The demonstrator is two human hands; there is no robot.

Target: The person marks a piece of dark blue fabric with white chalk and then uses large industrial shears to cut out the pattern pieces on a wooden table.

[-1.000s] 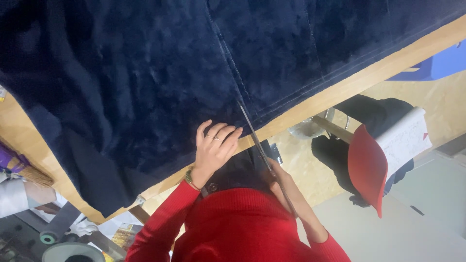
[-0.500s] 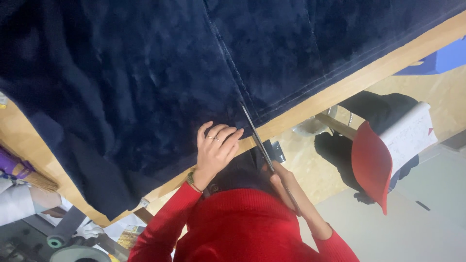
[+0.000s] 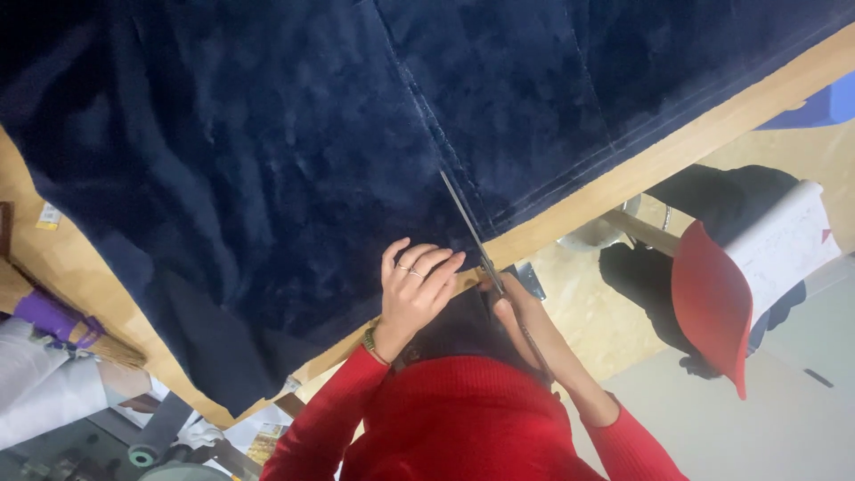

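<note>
We see left hand point(image 3: 414, 289) flat on navy fabric point(image 3: 267, 151) | right hand point(image 3: 512, 316) closed around scissors point(image 3: 468, 227) | risk: bench-edge fabric shifts, cut wanders

Dark blue fabric point(image 3: 294, 151) covers the wooden table point(image 3: 677, 147); only its bare edge strip offers passage

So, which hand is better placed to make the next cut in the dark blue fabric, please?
Probably the right hand: it grips the scissors, blades on the dark blue fabric. The left hand lies flat beside them.
</note>
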